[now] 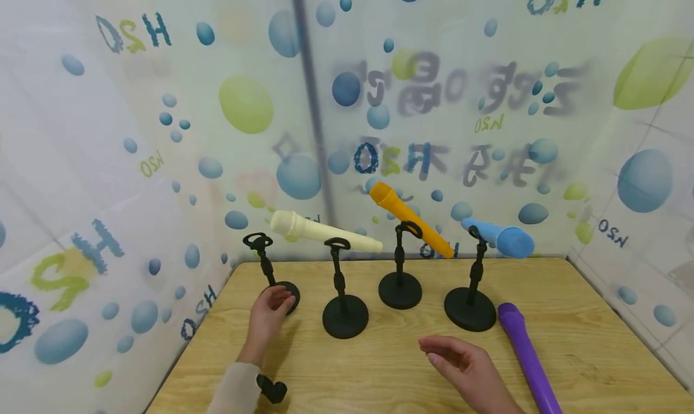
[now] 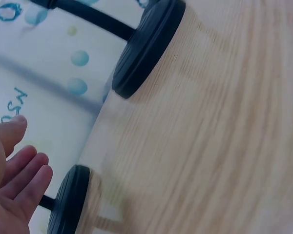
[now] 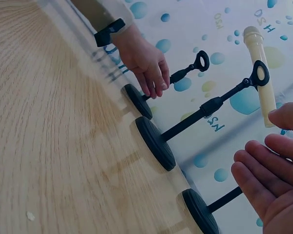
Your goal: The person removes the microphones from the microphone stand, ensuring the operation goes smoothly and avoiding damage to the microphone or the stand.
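Held the left hand (image 1: 271, 311) relaxed and gently curved, gripping nothing, close by the leftmost black microphone stand (image 1: 267, 267). Held the right hand (image 1: 463, 369) likewise slack and unladen, just left of the purple microphone (image 1: 527, 354) on the wooden table (image 1: 379, 378). Saw a cream microphone (image 1: 320, 231), an orange microphone (image 1: 417, 221) and a light-blue microphone (image 1: 504, 238) tilted in three other stands (image 1: 345, 320).

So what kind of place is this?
Probably a small curtained-off booth: bubble-printed sheets hang behind and beside a wood-grain table with black microphone stands on it.
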### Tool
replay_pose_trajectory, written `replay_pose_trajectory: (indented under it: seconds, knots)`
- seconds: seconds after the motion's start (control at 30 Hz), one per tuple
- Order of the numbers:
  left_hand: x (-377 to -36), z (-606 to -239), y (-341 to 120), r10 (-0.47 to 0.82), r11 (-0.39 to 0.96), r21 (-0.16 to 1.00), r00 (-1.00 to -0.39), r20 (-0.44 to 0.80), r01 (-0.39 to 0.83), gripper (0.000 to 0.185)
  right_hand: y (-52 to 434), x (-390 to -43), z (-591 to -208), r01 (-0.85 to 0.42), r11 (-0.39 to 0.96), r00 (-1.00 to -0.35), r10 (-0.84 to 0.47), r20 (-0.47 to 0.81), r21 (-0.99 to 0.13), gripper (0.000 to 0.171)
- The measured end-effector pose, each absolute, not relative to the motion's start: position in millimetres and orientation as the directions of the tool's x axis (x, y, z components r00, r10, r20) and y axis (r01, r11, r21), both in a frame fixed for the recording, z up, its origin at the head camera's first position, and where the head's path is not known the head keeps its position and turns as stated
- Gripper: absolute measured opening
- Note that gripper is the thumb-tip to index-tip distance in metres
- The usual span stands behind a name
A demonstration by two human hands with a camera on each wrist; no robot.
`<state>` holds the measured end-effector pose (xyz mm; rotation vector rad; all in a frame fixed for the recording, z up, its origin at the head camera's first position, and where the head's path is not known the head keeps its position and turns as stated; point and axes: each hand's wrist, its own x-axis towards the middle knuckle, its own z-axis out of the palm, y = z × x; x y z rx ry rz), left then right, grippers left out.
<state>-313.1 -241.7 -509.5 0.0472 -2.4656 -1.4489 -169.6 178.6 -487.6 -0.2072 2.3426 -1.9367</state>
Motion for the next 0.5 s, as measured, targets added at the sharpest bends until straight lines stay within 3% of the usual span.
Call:
replay_pose_trajectory:
  seconds: [0.5]
  knots:
    - [-309, -510, -184, 0.034, 0.402, 0.893, -0.978, 0.207, 0.203, 0.041, 197, -158, -479, -0.013, 0.222, -0.996, -0.090, -0.007, -0.975, 0.038]
